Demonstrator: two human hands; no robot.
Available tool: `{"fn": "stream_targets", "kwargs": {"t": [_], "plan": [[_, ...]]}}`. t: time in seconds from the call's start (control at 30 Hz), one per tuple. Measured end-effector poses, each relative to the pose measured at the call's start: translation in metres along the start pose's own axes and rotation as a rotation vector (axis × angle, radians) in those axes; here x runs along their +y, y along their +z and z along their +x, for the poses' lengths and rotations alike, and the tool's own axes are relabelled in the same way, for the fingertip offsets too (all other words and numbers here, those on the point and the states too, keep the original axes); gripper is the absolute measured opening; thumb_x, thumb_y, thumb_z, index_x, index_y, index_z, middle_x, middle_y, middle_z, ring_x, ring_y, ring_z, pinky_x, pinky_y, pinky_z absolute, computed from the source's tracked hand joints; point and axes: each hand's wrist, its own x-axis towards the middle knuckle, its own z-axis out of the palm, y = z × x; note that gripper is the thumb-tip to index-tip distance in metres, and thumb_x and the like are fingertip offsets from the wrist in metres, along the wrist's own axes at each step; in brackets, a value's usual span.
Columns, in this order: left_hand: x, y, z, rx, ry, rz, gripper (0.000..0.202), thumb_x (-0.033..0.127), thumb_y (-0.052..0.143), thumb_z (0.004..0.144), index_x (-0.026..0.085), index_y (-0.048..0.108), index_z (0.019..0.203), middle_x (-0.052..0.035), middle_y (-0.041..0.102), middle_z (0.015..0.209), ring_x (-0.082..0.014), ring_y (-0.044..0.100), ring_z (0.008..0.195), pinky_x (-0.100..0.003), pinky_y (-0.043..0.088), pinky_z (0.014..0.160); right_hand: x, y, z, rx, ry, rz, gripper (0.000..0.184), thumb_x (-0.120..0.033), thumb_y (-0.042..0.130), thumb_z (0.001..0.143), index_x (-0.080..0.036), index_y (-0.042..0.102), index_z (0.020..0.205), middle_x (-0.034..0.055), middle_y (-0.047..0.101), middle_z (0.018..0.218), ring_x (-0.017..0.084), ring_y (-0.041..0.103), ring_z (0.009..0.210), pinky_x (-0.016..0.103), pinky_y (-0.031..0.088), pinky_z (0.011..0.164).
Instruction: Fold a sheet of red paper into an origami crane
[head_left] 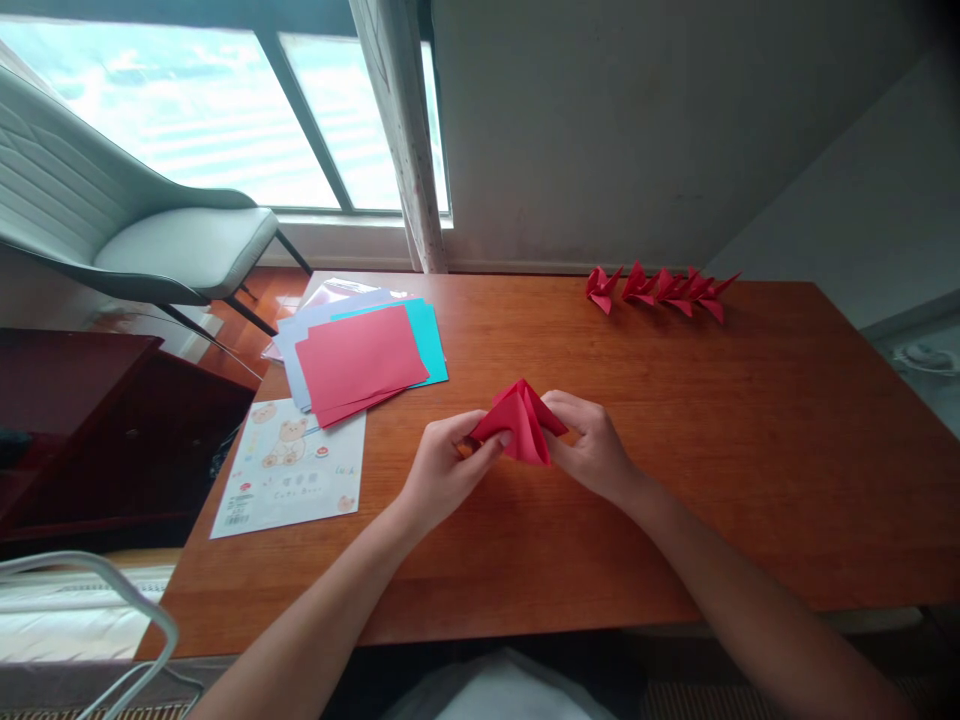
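Note:
A partly folded piece of red origami paper (523, 422) is held between my two hands over the middle of the wooden table. Its top comes to a point, and folds open out along its lower front. My left hand (450, 462) pinches the left corner, thumb in front and fingers behind. On the other side, my right hand (592, 440) grips the right corner, its fingertips partly hidden by the paper. Several folded red paper cranes (664, 288) stand in a row at the table's far right edge.
Left of my hands lie red sheets (364, 360) over turquoise paper (431, 340) and pale lilac paper (294, 350). A white bear-printed sheet (292, 475) is on the table's left edge. Beyond the table (750, 450) are a grey chair (187, 245), a curtain (405, 130) and a window.

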Motion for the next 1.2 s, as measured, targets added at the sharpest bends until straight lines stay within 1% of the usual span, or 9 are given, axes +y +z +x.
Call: {"fn": "stream_targets", "kwargs": {"t": [0.07,0.13,0.27,0.37,0.47,0.6,0.83,0.97,1.2], "plan": [[-0.0002,0.0006,0.0,-0.013,-0.021,-0.04,0.022,0.035,0.066,0.089,0.013,0.072,0.088,-0.0024,0.066,0.074,-0.0133,0.055,0.064,-0.022,0.044,0.06,-0.0016,0.001,0.0003,-0.006,0.061,0.077,0.017,-0.035,0.062,0.094,-0.022,0.066,0.085,0.0012,0.063,0.08,0.016,0.056,0.072,0.029,0.046,0.068],[0.0011,0.0009,0.0004,-0.028,-0.02,-0.048,0.022,0.034,0.066,0.089,0.013,0.072,0.088,-0.0028,0.067,0.075,-0.0138,0.055,0.066,-0.023,0.045,0.062,-0.0027,0.0024,0.0,-0.018,0.14,0.149,0.014,-0.035,0.065,0.091,-0.022,0.067,0.089,0.0006,0.064,0.081,0.016,0.057,0.073,0.028,0.047,0.069],[0.0051,0.0012,0.0009,-0.042,-0.031,-0.047,0.023,0.034,0.066,0.089,0.012,0.071,0.087,-0.0037,0.068,0.077,-0.0145,0.056,0.069,-0.024,0.046,0.065,-0.0023,0.0055,-0.0015,-0.031,0.266,0.325,0.018,-0.039,0.07,0.088,-0.021,0.067,0.085,-0.0003,0.064,0.079,0.017,0.059,0.075,0.028,0.049,0.07],[0.0058,0.0017,0.0005,-0.035,-0.062,-0.085,0.025,0.037,0.067,0.088,0.012,0.07,0.087,-0.0027,0.066,0.074,-0.0134,0.054,0.065,-0.023,0.044,0.061,-0.0023,0.0068,-0.0016,-0.026,0.33,0.458,0.024,-0.044,0.072,0.086,-0.021,0.068,0.087,-0.0006,0.066,0.079,0.017,0.061,0.075,0.027,0.051,0.068],[0.0047,0.0022,-0.0002,-0.02,-0.081,-0.116,0.028,0.042,0.069,0.087,0.014,0.07,0.084,-0.0012,0.063,0.069,-0.0122,0.051,0.06,-0.022,0.042,0.055,-0.0041,0.0069,-0.001,-0.026,0.383,0.509,0.029,-0.05,0.073,0.084,-0.021,0.07,0.087,-0.0003,0.068,0.079,0.016,0.063,0.073,0.026,0.052,0.064],[0.0034,0.0021,-0.0009,-0.002,-0.08,-0.128,0.03,0.045,0.071,0.085,0.015,0.072,0.084,-0.0012,0.063,0.068,-0.0135,0.054,0.06,-0.023,0.042,0.054,-0.0059,0.0067,-0.0008,-0.047,0.394,0.523,0.028,-0.049,0.074,0.083,-0.021,0.072,0.087,-0.0006,0.068,0.079,0.016,0.064,0.073,0.026,0.052,0.064],[0.0036,0.0013,-0.0003,-0.031,-0.089,-0.106,0.03,0.043,0.069,0.087,0.013,0.07,0.086,-0.0018,0.064,0.072,-0.0136,0.055,0.065,-0.023,0.043,0.058,-0.0009,0.0052,-0.0028,-0.085,0.411,0.494,0.029,-0.048,0.074,0.083,-0.02,0.074,0.091,0.0003,0.068,0.082,0.016,0.061,0.075,0.026,0.051,0.067],[0.0051,0.0013,-0.0001,-0.033,-0.089,-0.102,0.029,0.042,0.069,0.087,0.013,0.069,0.083,-0.0013,0.062,0.07,-0.0127,0.052,0.064,-0.023,0.041,0.058,0.0001,0.0041,-0.003,-0.1,0.421,0.461,0.03,-0.049,0.075,0.083,-0.02,0.074,0.091,0.0004,0.067,0.082,0.016,0.059,0.076,0.026,0.049,0.067],[0.0058,0.0018,-0.0004,-0.024,-0.083,-0.119,0.027,0.039,0.069,0.087,0.013,0.068,0.082,-0.0006,0.06,0.069,-0.0119,0.048,0.063,-0.023,0.039,0.057,-0.0026,0.004,-0.0017,-0.085,0.438,0.495,0.027,-0.047,0.077,0.081,-0.021,0.074,0.088,-0.0004,0.067,0.08,0.015,0.059,0.073,0.026,0.048,0.066]]}}
